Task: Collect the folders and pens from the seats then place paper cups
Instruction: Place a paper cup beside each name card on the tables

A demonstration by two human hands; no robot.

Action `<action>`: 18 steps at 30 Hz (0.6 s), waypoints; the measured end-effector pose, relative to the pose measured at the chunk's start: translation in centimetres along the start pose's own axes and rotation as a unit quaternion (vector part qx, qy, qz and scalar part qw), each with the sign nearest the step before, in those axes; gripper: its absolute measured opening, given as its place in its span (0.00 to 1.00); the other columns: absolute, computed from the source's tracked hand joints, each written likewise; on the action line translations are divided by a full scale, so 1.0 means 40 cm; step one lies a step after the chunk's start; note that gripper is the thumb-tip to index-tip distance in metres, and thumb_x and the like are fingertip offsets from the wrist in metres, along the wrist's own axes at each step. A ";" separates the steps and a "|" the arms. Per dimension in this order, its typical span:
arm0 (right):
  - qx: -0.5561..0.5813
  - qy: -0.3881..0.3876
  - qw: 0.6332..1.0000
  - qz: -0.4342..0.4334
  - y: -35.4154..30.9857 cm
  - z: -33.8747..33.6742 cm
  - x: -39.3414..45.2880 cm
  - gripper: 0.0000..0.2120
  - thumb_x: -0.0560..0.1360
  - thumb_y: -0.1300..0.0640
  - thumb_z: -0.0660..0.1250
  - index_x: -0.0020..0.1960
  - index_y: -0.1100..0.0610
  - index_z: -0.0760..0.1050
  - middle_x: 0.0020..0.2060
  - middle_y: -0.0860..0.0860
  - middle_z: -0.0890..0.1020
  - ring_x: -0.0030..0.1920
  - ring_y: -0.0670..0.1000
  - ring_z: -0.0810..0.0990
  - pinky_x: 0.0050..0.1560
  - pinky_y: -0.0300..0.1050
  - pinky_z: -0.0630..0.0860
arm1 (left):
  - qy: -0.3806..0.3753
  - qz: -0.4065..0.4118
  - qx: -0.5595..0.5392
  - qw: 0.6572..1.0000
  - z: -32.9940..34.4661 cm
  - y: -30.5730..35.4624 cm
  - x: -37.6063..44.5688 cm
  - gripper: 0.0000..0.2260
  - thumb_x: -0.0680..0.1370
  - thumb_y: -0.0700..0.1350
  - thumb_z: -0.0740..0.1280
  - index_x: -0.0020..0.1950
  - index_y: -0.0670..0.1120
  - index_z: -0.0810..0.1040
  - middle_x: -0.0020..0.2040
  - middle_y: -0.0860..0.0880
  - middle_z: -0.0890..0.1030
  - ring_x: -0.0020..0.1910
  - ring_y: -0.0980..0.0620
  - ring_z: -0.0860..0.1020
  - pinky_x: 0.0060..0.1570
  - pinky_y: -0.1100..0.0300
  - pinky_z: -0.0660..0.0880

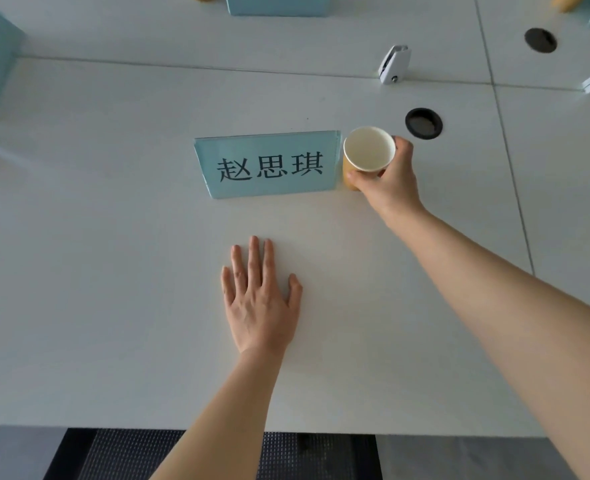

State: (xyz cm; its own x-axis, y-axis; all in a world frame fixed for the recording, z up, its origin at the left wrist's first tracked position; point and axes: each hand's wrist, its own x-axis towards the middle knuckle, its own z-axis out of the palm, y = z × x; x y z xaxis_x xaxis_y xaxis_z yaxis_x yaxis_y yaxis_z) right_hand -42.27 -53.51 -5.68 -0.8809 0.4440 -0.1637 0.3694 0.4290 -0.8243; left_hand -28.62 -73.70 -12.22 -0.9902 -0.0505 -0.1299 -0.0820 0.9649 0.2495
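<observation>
Table (113, 271): white top, wide, seamed into panels; fills most of the view.

Chair (217, 455): dark mesh seat or back, partly seen below the table's near edge.

Left hand (260, 306): flat on the table, palm down, fingers straight and slightly spread, holding nothing; lies near the name card, on its near side, apart from it.

Right hand (388, 181): arm reaches forward; thumb and fingers curled round the paper cup's wall.

Name card (269, 164): pale blue, upright tent form, three black characters on its face; stands at table centre.

Second name card (278, 3): pale blue, at the far edge, cut off by the frame.

Paper cup (368, 152): yellow-orange outside, white inside, nothing visible in it, upright; gripped by the right hand, just beside the name card's right end. Whether its base touches the table cannot be told.

Cable grommets: black, round; one (423, 123) just beyond the cup, another (540, 40) farther off to the right.

White clip bracket (394, 64): on the table seam, beyond the nearer grommet
</observation>
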 end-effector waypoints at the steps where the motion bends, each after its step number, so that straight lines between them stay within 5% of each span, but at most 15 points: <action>1: 0.001 -0.004 1.000 0.005 0.002 -0.001 0.000 0.36 0.68 0.55 0.76 0.70 0.56 0.60 0.61 0.51 0.75 0.58 0.52 0.76 0.55 0.42 0.73 | -0.002 -0.001 0.001 1.000 -0.001 0.000 -0.001 0.31 0.79 0.59 0.51 0.80 0.50 0.54 0.80 0.52 0.53 0.80 0.47 0.48 0.77 0.48 0.47; 5: -0.025 -0.023 0.998 0.048 0.032 -0.021 -0.031 0.38 0.70 0.55 0.74 0.73 0.57 0.57 0.65 0.53 0.73 0.63 0.53 0.75 0.61 0.48 0.73 | 0.000 0.004 0.002 1.000 -0.004 0.002 0.001 0.32 0.78 0.60 0.52 0.80 0.49 0.56 0.80 0.51 0.55 0.79 0.46 0.50 0.76 0.47 0.48; 13: -0.036 -0.020 0.995 0.091 0.142 -0.118 -0.285 0.20 0.76 0.64 0.66 0.67 0.64 0.69 0.64 0.59 0.77 0.65 0.56 0.76 0.65 0.45 0.69 | -0.063 0.023 0.001 0.998 -0.025 -0.007 0.000 0.34 0.78 0.64 0.49 0.80 0.51 0.45 0.81 0.53 0.44 0.79 0.48 0.40 0.76 0.50 0.37; 18: -0.011 -0.039 0.991 0.126 0.194 -0.201 -0.446 0.17 0.77 0.65 0.64 0.66 0.64 0.70 0.59 0.60 0.79 0.61 0.57 0.79 0.62 0.46 0.71 | -0.141 -0.004 -0.032 0.990 -0.090 0.012 0.016 0.30 0.81 0.54 0.57 0.80 0.49 0.50 0.81 0.52 0.45 0.79 0.47 0.42 0.76 0.47 0.45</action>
State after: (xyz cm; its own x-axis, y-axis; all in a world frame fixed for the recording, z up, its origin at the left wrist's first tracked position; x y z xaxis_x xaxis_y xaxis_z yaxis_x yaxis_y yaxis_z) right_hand -21.28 -51.77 -4.79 -0.7798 0.4776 -0.4048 0.5863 0.3304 -0.7396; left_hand -29.71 -74.20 -8.73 -0.9195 0.0244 -0.3923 -0.1056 0.9460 0.3065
